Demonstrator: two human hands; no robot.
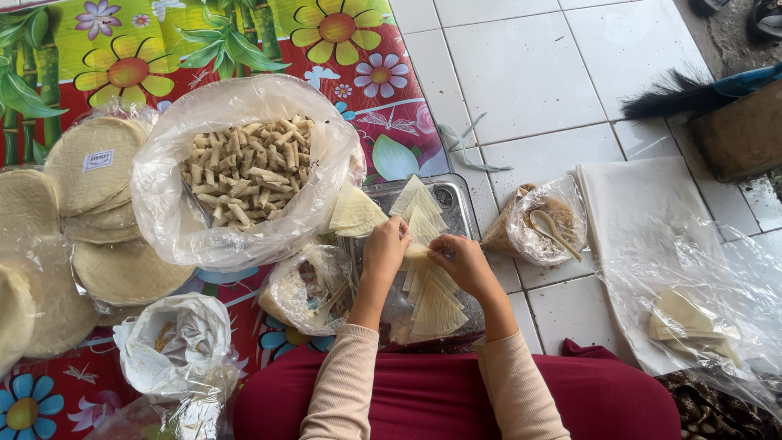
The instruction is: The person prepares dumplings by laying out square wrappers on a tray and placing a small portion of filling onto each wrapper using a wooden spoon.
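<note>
My left hand [385,248] and my right hand [458,259] meet over a metal tray [450,198] on the floor. Both pinch the narrow end of a pale triangular wrapper [417,251] between the fingertips. More triangular wrappers [433,301] fan out on the tray below and above the hands. A further stack of wrappers [355,211] lies at the tray's left corner. Left of it, a large clear plastic bag [163,195] holds several small rolled pieces [244,169].
Stacks of round rice-paper sheets [94,163] lie on a flowered mat [358,73] at left. Small bags of filling [308,289] and a bag with a spoon [550,228] flank the tray. A white cloth [635,204], clear plastic and a broom [676,94] sit right.
</note>
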